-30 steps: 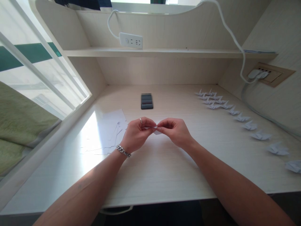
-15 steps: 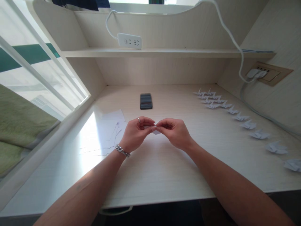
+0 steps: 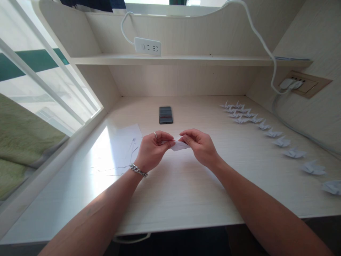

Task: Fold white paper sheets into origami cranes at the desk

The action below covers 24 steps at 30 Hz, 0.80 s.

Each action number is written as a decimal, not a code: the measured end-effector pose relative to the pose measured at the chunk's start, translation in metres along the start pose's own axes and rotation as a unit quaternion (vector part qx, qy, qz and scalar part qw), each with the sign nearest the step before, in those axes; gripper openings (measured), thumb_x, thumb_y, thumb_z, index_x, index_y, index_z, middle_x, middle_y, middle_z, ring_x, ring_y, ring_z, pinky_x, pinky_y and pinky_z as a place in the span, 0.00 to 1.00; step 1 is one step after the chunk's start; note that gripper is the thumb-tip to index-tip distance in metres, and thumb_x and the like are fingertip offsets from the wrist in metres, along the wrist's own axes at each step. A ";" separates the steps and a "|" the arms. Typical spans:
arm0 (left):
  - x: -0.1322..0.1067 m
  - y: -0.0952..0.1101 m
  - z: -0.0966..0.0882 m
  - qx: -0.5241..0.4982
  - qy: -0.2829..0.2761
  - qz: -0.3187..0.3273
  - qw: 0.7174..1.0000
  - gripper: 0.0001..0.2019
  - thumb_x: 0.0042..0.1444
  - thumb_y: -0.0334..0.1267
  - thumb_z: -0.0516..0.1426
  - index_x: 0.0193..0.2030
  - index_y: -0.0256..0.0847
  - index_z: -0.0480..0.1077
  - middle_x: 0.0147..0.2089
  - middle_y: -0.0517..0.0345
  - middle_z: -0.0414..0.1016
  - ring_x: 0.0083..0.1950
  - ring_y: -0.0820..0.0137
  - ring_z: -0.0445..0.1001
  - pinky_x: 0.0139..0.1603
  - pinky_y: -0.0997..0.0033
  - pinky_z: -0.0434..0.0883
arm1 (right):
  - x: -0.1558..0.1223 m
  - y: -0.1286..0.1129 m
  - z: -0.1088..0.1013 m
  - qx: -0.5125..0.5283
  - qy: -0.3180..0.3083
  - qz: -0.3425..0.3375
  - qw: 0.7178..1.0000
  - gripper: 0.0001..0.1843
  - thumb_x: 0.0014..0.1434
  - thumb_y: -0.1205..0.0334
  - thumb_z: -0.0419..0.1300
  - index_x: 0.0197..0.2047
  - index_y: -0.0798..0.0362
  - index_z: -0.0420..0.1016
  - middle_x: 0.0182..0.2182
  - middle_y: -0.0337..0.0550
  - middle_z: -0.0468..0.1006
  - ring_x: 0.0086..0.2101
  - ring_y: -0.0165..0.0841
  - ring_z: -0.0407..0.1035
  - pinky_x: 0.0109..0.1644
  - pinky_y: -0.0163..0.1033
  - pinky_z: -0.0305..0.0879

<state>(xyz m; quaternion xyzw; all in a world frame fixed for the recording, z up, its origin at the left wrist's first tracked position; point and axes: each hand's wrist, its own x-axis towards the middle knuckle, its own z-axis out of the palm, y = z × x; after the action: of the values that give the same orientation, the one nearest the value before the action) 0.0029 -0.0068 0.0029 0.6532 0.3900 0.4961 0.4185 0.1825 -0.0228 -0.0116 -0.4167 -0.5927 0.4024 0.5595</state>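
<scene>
Both hands hold a small folded piece of white paper just above the pale wooden desk. My left hand, with a ring and a chain bracelet, pinches the paper's left end. My right hand pinches its right end with thumb and fingertips. The paper shows between the two hands as a flat pointed shape.
A loose pile of white paper sheets lies left of the hands. A dark phone lies behind them. Several folded paper cranes run in a line along the right side. A power strip sits on the shelf; a cable leads to a wall socket.
The hands have drawn slightly apart, so more of the folded paper shows between them. The right hand's fingers have lifted a little.
</scene>
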 end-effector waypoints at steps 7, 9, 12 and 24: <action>-0.001 0.002 0.002 -0.005 -0.006 -0.004 1.000 0.08 0.46 0.35 0.68 0.33 0.36 0.76 0.32 0.54 0.81 0.35 0.67 0.80 0.38 0.67 0.78 | -0.003 -0.004 0.002 -0.059 -0.004 -0.016 0.998 0.05 0.53 0.63 0.66 0.36 0.52 0.78 0.32 0.41 0.81 0.34 0.34 0.74 0.40 0.41 0.70; -0.002 0.003 0.002 -0.006 -0.007 -0.003 1.000 0.08 0.46 0.35 0.67 0.33 0.36 0.76 0.32 0.54 0.81 0.35 0.67 0.80 0.38 0.67 0.78 | -0.003 -0.004 0.002 -0.063 0.001 -0.017 0.998 0.04 0.54 0.63 0.65 0.35 0.51 0.78 0.32 0.41 0.80 0.33 0.34 0.74 0.39 0.40 0.70; -0.003 0.003 0.003 -0.006 -0.005 0.002 1.000 0.08 0.46 0.34 0.67 0.32 0.36 0.76 0.32 0.55 0.81 0.35 0.67 0.80 0.38 0.68 0.79 | -0.004 -0.004 0.002 -0.056 -0.010 -0.009 0.998 0.06 0.54 0.61 0.66 0.36 0.52 0.78 0.32 0.42 0.81 0.33 0.35 0.75 0.39 0.41 0.70; -0.002 0.003 -0.001 -0.043 -0.060 -0.004 0.997 0.08 0.54 0.32 0.61 0.41 0.36 0.75 0.38 0.50 0.82 0.40 0.65 0.80 0.42 0.65 0.78 | -0.006 -0.009 0.003 -0.144 0.005 -0.033 0.989 0.03 0.55 0.66 0.62 0.33 0.52 0.78 0.30 0.39 0.80 0.31 0.32 0.71 0.37 0.38 0.66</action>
<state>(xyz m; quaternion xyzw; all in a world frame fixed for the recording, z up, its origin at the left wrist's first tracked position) 0.0021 -0.0098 0.0055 0.6613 0.3454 0.4710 0.4708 0.1797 -0.0312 -0.0047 -0.4751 -0.6550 0.2927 0.5096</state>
